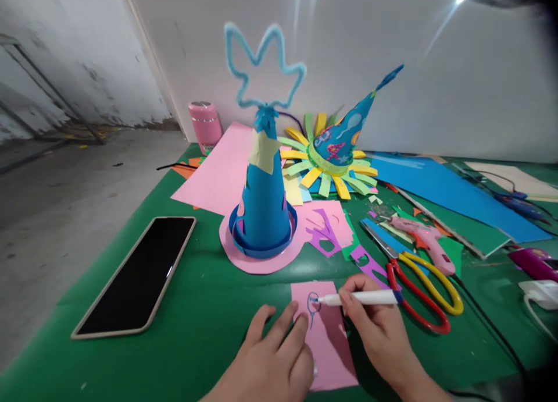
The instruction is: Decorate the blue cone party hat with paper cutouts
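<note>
A small pink paper (333, 355) lies on the green table near the front edge, with a balloon outline and some letters drawn on it in dark ink. My right hand (377, 329) grips a white marker (375, 298) with a dark blue end, its tip touching the balloon drawing. Spread fingers of my left hand (276, 352) rest on the left side of the paper. Behind the paper stands a blue cone hat (267, 207) on a round pink base, topped by a light blue fuzzy wire star shape (259, 59).
Red and yellow scissors (405, 268) and a pink glue gun (429, 239) lie to the right. A phone (137, 277) is at left. Behind are a second cone hat (342, 137), a pink canister (205, 125), a blue sheet (449, 189) and purple scraps (325, 236).
</note>
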A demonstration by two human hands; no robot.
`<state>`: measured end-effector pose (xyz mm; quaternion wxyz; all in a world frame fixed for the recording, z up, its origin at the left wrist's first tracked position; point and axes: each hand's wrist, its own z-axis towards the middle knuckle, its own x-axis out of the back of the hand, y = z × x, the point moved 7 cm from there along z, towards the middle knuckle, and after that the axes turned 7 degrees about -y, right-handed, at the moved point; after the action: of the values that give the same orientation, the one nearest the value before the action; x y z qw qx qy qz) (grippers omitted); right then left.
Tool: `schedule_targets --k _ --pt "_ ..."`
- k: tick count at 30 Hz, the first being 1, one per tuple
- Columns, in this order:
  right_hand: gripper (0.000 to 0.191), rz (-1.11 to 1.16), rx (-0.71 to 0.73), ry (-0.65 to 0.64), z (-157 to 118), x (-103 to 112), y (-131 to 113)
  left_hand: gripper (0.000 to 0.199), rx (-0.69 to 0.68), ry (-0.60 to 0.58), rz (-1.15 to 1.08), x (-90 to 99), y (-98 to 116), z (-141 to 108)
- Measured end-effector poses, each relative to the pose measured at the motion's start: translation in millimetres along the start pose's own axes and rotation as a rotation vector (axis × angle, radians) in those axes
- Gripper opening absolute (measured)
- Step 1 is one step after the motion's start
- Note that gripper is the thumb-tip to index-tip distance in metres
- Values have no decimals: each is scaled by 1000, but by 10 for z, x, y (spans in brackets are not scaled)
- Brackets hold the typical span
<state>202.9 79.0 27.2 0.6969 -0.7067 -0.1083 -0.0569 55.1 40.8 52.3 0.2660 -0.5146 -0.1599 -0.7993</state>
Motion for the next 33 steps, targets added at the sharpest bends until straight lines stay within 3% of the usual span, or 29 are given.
schedule_targets --k 3,12,26,33 --pt "18 -21 -1 14 -10 14 -31 10 -9 -76 -40 -29 21 -11" --pt "13 -99 21 -52 -16 -31 -79 12 -12 -50 -55 -43 42 -25" --pt "11 -189 61 -38 12 -30 -154 17 3 16 -82 -38 40 -14" --pt "10 -198 53 11 3 7 -151 15 34 -74 -101 -52 26 -12"
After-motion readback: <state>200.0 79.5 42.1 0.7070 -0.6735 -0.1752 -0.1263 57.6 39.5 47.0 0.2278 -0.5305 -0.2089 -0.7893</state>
